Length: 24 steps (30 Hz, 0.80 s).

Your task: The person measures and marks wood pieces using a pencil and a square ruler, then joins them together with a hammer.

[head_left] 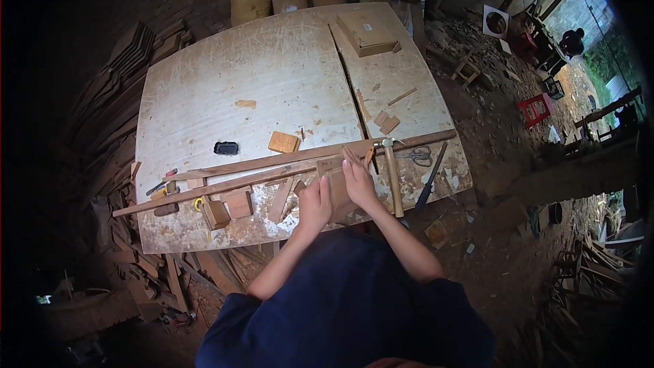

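My left hand [315, 202] grips the left side of a brown wooden piece [336, 193] at the table's front edge, thumb up along it. On the piece's right side lies my right hand [359, 182], its fingers pressed together against the wood and pointing away from me. The piece looks like a small box or joined boards; its underside and lower end are hidden. Just right of my right hand are a claw hammer [392, 180] with a wooden handle and an orange-handled tool [369, 157]. Two long wooden strips [272, 159] run across the table beyond my hands.
Scissors [419, 156] and a dark-handled chisel-like tool [429, 187] lie at the right. Wood blocks [238, 204], a tape measure [199, 204] and a black tray [226, 148] sit to the left. A cardboard box [368, 33] stands at the table's far end. Scrap wood surrounds the table.
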Motion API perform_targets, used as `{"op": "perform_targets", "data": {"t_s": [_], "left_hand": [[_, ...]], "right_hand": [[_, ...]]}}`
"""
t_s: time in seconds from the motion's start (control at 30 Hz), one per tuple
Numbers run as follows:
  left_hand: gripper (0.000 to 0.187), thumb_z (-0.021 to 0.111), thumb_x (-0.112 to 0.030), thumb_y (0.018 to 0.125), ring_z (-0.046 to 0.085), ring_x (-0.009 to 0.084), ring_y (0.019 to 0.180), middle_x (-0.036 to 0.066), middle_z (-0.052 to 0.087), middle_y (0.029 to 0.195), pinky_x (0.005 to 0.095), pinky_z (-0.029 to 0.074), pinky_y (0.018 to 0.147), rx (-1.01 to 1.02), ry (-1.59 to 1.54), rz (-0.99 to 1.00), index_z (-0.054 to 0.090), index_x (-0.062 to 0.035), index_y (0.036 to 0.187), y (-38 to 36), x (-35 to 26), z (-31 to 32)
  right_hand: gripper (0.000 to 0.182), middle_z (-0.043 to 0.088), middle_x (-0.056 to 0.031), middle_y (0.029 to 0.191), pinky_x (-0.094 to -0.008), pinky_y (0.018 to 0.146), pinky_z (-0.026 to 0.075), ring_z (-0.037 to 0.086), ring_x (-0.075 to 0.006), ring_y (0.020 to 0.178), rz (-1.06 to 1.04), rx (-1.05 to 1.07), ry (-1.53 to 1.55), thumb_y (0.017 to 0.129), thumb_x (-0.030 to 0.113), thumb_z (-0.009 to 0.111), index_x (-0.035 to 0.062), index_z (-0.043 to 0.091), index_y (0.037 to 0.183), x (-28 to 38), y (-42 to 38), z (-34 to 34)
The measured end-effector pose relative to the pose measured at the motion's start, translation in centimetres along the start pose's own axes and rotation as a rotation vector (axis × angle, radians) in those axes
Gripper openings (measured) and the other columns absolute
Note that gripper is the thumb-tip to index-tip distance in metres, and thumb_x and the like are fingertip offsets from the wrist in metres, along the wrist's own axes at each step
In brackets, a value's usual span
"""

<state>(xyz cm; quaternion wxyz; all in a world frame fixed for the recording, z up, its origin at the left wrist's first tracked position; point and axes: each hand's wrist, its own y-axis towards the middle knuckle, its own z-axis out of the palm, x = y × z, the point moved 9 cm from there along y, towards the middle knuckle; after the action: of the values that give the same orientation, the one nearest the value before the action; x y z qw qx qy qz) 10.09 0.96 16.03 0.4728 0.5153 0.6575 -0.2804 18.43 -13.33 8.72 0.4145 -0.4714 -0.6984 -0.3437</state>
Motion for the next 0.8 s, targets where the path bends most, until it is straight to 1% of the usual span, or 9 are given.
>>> {"op": "perform_targets", "data": {"t_s": [0.1,0.17,0.23,0.37,0.47,0.5,0.63,0.73,0.8], "left_hand": [[0.036,0.052,-0.020,0.112,0.067,0.0508,0.068,0.032,0.064,0.070,0.0539,0.049,0.058,-0.016,0.018,0.058,0.066,0.0063,0.091,0.3,0.6,-0.6],[0.035,0.053,-0.019,0.111,0.067,0.0513,0.067,0.032,0.064,0.070,0.0545,0.049,0.058,-0.003,0.057,0.083,0.066,0.0064,0.091,0.6,0.3,-1.1],[0.033,0.053,-0.019,0.111,0.067,0.0509,0.072,0.032,0.065,0.076,0.0535,0.050,0.063,0.125,0.133,0.089,0.067,0.0066,0.096,0.2,-1.7,-0.7],[0.029,0.056,-0.017,0.110,0.065,0.0526,0.071,0.032,0.065,0.076,0.0544,0.049,0.064,0.162,0.121,0.101,0.067,0.0060,0.095,0.4,-1.2,-0.3],[0.030,0.057,-0.016,0.109,0.066,0.0514,0.063,0.032,0.062,0.066,0.0571,0.050,0.056,0.109,0.167,0.090,0.067,0.0065,0.092,0.5,-1.8,-0.9],[0.030,0.057,-0.016,0.109,0.066,0.0515,0.063,0.032,0.062,0.065,0.0572,0.050,0.056,0.125,0.194,0.124,0.067,0.0067,0.092,0.3,-1.9,-0.7],[0.031,0.058,-0.017,0.109,0.067,0.0518,0.064,0.033,0.063,0.066,0.0577,0.050,0.057,0.144,0.209,0.135,0.067,0.0071,0.093,0.6,-1.5,-0.1],[0.030,0.059,-0.019,0.109,0.067,0.0516,0.064,0.033,0.063,0.067,0.0581,0.051,0.057,0.135,0.213,0.131,0.068,0.0067,0.095,0.7,-1.9,-0.9],[0.030,0.059,-0.019,0.109,0.067,0.0515,0.064,0.033,0.063,0.067,0.0579,0.051,0.058,0.139,0.234,0.145,0.068,0.0063,0.095,1.0,-2.5,-0.8]], "right_hand": [[0.048,0.052,-0.0188,0.161,-0.0568,0.130,0.019,0.042,-0.0361,0.155,-0.220,0.044,-0.034,0.115,0.024,0.040,-0.0006,0.054,0.153,9.7,-3.2,0.5],[0.047,0.053,-0.0215,0.160,-0.0527,0.131,0.020,0.044,-0.0361,0.153,-0.097,-0.013,0.041,0.115,0.021,0.041,-0.0023,0.055,0.152,4.3,-0.7,-0.2],[0.045,0.056,-0.0219,0.157,-0.0559,0.131,0.018,0.047,-0.0360,0.151,0.074,0.021,0.109,0.114,0.019,0.042,-0.0028,0.056,0.151,1.4,1.7,-1.7],[0.046,0.063,-0.0213,0.149,-0.0554,0.130,0.021,0.054,-0.0327,0.145,-0.285,0.009,0.030,0.116,0.024,0.039,-0.0021,0.060,0.147,11.1,-1.6,-1.7],[0.044,0.064,-0.0208,0.147,-0.0552,0.130,0.021,0.055,-0.0315,0.145,-0.112,-0.021,-0.063,0.115,0.023,0.042,-0.0010,0.061,0.146,3.6,0.5,-2.9],[0.043,0.065,-0.0187,0.148,-0.0550,0.130,0.022,0.056,-0.0308,0.145,0.143,0.069,0.195,0.115,0.023,0.042,-0.0009,0.062,0.145,1.0,1.1,-2.5],[0.044,0.068,-0.0200,0.141,-0.0570,0.128,0.027,0.059,-0.0369,0.139,-0.164,-0.023,0.022,0.115,0.025,0.039,0.0000,0.067,0.138,8.3,-1.3,-2.1],[0.044,0.069,-0.0201,0.140,-0.0567,0.128,0.027,0.059,-0.0385,0.138,-0.119,-0.009,0.010,0.115,0.026,0.040,0.0016,0.068,0.137,5.3,0.0,-3.7],[0.043,0.068,-0.0203,0.140,-0.0561,0.128,0.028,0.060,-0.0388,0.136,0.110,0.044,0.036,0.115,0.026,0.040,0.0037,0.069,0.136,0.6,0.4,-3.6]]}}
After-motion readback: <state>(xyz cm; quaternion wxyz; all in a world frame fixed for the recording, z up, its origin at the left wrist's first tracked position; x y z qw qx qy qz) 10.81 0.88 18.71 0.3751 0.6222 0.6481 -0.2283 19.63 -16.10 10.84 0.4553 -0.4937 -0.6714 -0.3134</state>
